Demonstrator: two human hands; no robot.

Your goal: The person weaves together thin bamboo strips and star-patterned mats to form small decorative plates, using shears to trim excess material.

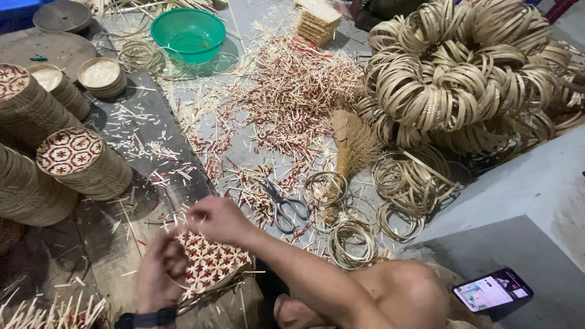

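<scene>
A round woven bamboo disc (210,263) with a red and cream star pattern lies low in the head view, held between both hands. My left hand (159,270), with a dark watch at the wrist, grips its left edge. My right hand (219,219) pinches its top rim, fingers bent over loose strip ends. Grey scissors (281,204) lie on the floor just right of my right hand.
Stacks of finished woven discs (79,159) stand at left. A large heap of bamboo rings (469,79) fills the upper right; loose rings (352,242) and a small broom (353,143) lie nearer. Cut red and cream strips (292,91) litter the floor. Green basin (189,33) at back; phone (492,289) at right.
</scene>
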